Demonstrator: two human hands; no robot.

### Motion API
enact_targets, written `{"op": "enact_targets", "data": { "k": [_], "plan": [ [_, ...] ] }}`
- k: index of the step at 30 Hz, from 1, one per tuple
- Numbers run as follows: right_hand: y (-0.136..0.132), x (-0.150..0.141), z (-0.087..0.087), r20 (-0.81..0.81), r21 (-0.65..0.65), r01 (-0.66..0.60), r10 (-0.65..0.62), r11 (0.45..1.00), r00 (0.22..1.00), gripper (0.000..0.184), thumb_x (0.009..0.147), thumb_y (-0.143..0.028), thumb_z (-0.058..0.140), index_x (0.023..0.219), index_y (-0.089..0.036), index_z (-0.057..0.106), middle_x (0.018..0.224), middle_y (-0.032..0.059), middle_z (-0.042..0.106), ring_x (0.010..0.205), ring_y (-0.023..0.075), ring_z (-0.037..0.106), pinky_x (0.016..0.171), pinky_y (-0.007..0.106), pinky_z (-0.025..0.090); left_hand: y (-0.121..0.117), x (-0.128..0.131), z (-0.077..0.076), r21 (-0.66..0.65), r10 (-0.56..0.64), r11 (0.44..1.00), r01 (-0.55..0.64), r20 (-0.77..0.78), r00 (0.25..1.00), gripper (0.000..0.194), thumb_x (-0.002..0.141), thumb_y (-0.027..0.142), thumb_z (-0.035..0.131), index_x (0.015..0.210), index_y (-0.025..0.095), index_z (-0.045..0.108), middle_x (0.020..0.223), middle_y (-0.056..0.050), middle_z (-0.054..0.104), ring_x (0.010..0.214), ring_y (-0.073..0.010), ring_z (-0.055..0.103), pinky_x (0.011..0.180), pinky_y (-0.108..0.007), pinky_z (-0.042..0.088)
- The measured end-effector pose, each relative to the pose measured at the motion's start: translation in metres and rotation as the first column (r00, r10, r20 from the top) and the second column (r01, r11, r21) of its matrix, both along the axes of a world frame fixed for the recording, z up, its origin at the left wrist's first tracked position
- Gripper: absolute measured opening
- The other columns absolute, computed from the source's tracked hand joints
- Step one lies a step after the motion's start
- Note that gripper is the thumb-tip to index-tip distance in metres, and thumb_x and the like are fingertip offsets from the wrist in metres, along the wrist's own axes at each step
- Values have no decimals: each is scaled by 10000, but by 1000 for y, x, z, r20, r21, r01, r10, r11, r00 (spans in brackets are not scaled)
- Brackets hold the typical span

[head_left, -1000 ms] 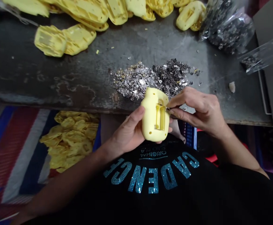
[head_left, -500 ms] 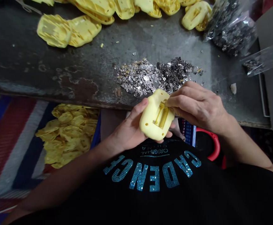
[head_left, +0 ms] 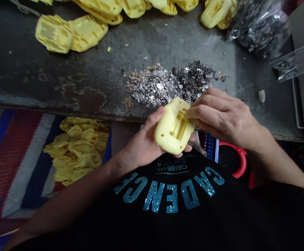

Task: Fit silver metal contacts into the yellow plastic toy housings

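Note:
My left hand (head_left: 141,143) cradles a pale yellow moulded plastic housing (head_left: 165,137), its fingers curled up around the body from below. A rectangular slot with a brighter yellow insert (head_left: 179,127) faces up in the housing. My right hand (head_left: 220,118) comes in from the right, with its thumb and fingertips pressed together at the slot's upper edge. Anything small between those fingertips is hidden.
On the dark worn metal table (head_left: 50,80) lie a pile of silvery metal bits (head_left: 152,85), a darker pile (head_left: 194,80) and a full plastic bag of them (head_left: 259,29). Yellow parts (head_left: 70,33) lie along the far side. More (head_left: 78,150) rest on a striped mat (head_left: 23,167) below the table edge.
The housing has swung round in my left hand, tilting its slot. My right hand has shifted from the housing's right edge onto the slot.

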State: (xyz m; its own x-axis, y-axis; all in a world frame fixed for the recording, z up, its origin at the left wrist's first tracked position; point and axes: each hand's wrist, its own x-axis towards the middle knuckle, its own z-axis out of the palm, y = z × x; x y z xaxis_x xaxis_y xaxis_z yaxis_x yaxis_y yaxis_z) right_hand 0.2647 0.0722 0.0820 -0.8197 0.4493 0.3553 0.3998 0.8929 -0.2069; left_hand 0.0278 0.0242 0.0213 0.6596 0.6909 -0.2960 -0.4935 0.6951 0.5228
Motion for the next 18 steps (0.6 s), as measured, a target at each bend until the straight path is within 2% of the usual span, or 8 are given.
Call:
{"op": "enact_targets", "data": {
  "k": [5, 10, 15, 18],
  "plan": [
    [-1, -1, -1, 15, 33, -15, 15, 999, 1000, 225, 1183, -317, 519, 1196, -226, 725, 1008, 43, 748, 936, 206, 701, 814, 408, 637, -2, 0, -1, -27, 13, 1000, -13, -11, 1000, 624, 921, 657, 818, 1358, 233, 679, 1065, -61, 863, 728, -255, 854, 524, -269, 651],
    [-4, -1, -4, -16, 29, 3, -3, 1000, 1000, 232, 1184, -325, 529, 1309, -250, 710, 1087, 42, 774, 965, 204, 723, 851, 416, 648, -3, -2, -5, -51, 12, 999, -12, 11, 1000, 695, 973, 695, 746, 1453, 202, 646, 1138, -81, 854, 754, -261, 860, 545, -283, 665],
    [-12, 1, -11, -110, -2, 69, -69, 998, 992, 168, 1142, -228, 601, 1277, -225, 703, 1047, 42, 771, 953, 198, 725, 850, 384, 628, -3, -5, -7, -47, 6, 999, -4, 50, 999, 758, 971, 645, 775, 1526, 161, 593, 1139, -115, 855, 783, -279, 867, 555, -285, 678],
    [-17, 1, -18, -186, -40, 124, -129, 991, 974, 183, 1119, -173, 623, 1270, -236, 706, 1091, 47, 781, 975, 196, 729, 866, 381, 616, -3, -5, -7, -37, -7, 999, 8, 47, 999, 751, 982, 656, 754, 1529, 168, 592, 1112, -127, 859, 809, -286, 871, 567, -280, 679]
  ]
}}
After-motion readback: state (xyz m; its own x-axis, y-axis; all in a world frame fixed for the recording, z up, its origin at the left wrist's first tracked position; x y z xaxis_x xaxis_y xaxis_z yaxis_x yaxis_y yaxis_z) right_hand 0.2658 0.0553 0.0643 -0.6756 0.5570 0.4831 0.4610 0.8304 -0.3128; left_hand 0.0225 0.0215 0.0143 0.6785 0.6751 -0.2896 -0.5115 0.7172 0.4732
